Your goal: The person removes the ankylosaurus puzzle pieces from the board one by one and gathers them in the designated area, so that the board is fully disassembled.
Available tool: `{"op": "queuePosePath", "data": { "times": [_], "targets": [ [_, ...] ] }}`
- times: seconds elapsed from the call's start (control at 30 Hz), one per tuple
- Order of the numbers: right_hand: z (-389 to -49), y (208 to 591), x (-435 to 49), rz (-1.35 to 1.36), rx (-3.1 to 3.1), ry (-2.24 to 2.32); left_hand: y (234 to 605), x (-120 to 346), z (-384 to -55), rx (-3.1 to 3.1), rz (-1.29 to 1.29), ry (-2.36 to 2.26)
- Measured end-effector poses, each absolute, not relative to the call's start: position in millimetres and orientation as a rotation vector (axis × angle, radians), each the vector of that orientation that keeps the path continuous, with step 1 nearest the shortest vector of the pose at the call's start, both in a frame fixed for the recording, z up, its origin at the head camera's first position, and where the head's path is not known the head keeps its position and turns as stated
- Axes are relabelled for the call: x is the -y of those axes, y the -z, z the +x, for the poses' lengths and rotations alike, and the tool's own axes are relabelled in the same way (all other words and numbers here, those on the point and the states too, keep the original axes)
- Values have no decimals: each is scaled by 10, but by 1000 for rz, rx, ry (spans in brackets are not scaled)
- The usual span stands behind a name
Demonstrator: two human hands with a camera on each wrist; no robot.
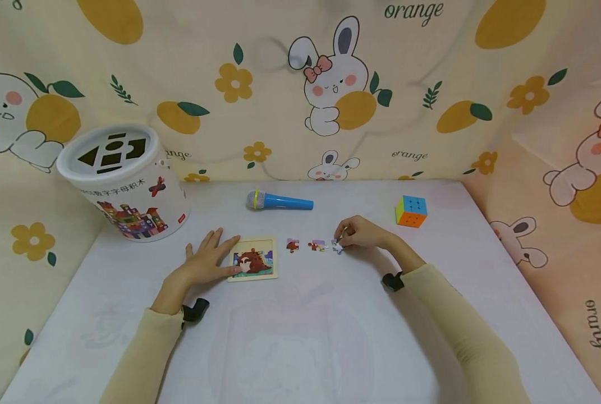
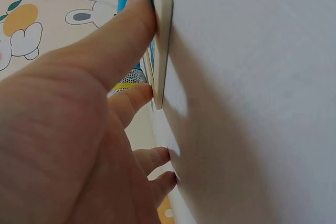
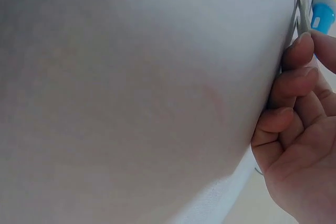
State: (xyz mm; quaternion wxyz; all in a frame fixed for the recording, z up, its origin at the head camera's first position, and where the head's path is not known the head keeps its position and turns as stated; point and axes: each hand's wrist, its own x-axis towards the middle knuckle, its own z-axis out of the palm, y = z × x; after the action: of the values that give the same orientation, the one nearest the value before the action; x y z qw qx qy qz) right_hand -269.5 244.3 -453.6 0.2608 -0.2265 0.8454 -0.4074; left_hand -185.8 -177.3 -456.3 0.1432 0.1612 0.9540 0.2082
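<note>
My left hand [image 1: 202,266] lies spread at the left side of a small wooden jigsaw board [image 1: 258,244] with a brown dinosaur picture. Its thumb and index finger touch the frame, while the other fingertips rest on the table, as the left wrist view shows. To the right, my right hand [image 1: 363,232] pinches a pale jigsaw piece [image 1: 336,246] between thumb and index finger at table level. Its other fingers are curled in the right wrist view, where the piece [image 3: 303,17] shows edge-on. Two more jigsaw pieces, one reddish [image 1: 292,245] and one multicoloured [image 1: 317,246], lie between board and right hand.
A blue toy microphone [image 1: 287,202] lies behind the pieces. A Rubik's cube [image 1: 411,211] stands at the back right. At the back left is a large white block bucket [image 1: 128,191] with a shape-cutout lid. Patterned cloth [image 1: 280,112] hangs around the white table [image 1: 300,348].
</note>
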Motion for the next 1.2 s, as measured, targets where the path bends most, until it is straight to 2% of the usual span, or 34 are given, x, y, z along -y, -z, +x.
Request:
{"op": "queuePosePath", "data": {
  "times": [0.8, 1.0, 1.2],
  "targets": [
    [-2734, 4399, -2330, -631, -2351, 1083, 4529, 1776, -1849, -2733, 486, -621],
    [-2771, 4298, -1981, -719, -2344, 1145, 4570, 1786, -1861, -2736, 474, -627],
    [-2769, 4225, -1346, -833, -2216, 1095, 4573, 1793, -1871, -2730, 460, -615]
  ]
}}
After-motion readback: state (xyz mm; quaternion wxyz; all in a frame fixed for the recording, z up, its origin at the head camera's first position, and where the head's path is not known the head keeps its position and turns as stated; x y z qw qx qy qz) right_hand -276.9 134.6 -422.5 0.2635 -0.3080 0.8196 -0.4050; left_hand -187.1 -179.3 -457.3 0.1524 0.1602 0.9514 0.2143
